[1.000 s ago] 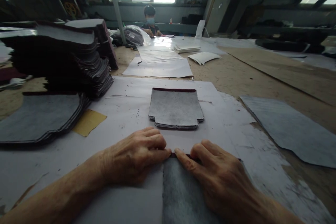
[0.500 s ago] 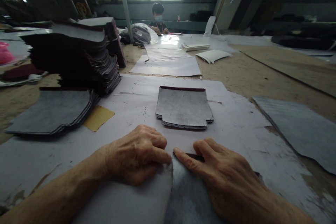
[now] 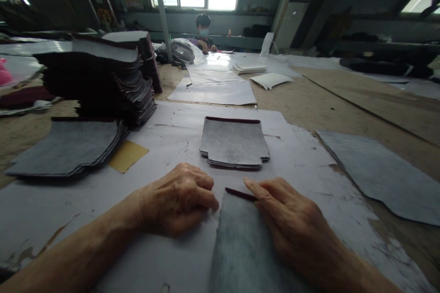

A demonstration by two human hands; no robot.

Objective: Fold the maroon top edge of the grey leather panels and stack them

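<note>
A grey-faced sheet piece (image 3: pixel 242 242) lies on the paper in front of me, with a narrow dark red folded strip (image 3: pixel 239 193) along its far edge. My right hand (image 3: pixel 292 219) rests on the piece's right part, its thumb and finger closed at the strip. My left hand (image 3: pixel 182 201) is curled closed just left of the piece's far left corner; what its fingertips hold, if anything, is hidden. Beyond both hands sits a small stack of similar grey pieces (image 3: pixel 234 142), dark red along the far edge and notched at the near corners.
At left stand a tall pile of dark pieces (image 3: pixel 99 84) and a lower grey stack (image 3: pixel 68 146), with a yellow card (image 3: pixel 129 156) beside it. A grey sheet (image 3: pixel 381 174) lies at right. White sheets (image 3: pixel 216 87) lie farther back. A masked person (image 3: pixel 203 36) sits across the table.
My right hand's fingertips have shifted right and away from me, baring the dark red strip. My left hand has drawn slightly left from the piece's edge. The view has tilted up a little.
</note>
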